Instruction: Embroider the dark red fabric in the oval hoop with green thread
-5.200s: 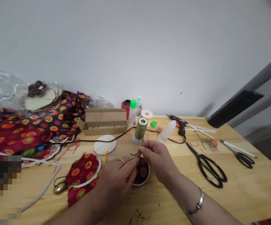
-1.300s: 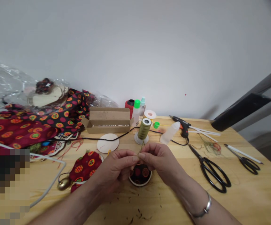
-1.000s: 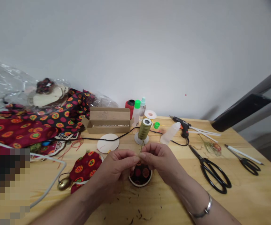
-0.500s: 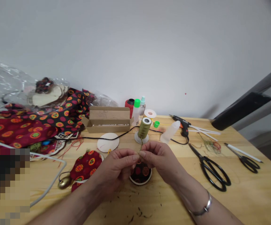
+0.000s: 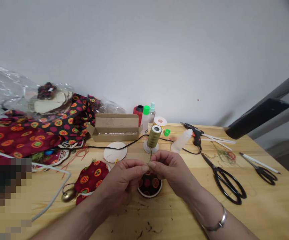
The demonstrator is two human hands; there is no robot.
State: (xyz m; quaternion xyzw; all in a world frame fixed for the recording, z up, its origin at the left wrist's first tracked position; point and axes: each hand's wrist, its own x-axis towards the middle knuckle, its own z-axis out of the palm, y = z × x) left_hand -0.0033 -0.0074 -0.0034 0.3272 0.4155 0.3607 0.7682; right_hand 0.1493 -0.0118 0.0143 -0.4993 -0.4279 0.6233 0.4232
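Note:
Fingertips of my left hand [image 5: 128,175] and my right hand [image 5: 167,166] meet above a round piece covered in dark patterned fabric [image 5: 150,186], which has a white rim. Both hands are closed in a pinch on a thin olive thread [image 5: 150,152] that rises just beyond the fingers. Behind them stands a spool of olive thread [image 5: 155,137] on a white base. Left of my left hand lies a red patterned fabric round [image 5: 90,176] beside a brass bell [image 5: 68,195]. Part of the dark round is hidden beneath my fingers.
Large black scissors [image 5: 226,181] and a smaller pair [image 5: 266,173] lie to the right. A glue gun [image 5: 193,130] and a white squeeze bottle [image 5: 182,141] are farther back. An open cardboard box [image 5: 115,133], a white disc [image 5: 115,152] and heaped fabric [image 5: 34,133] occupy the left.

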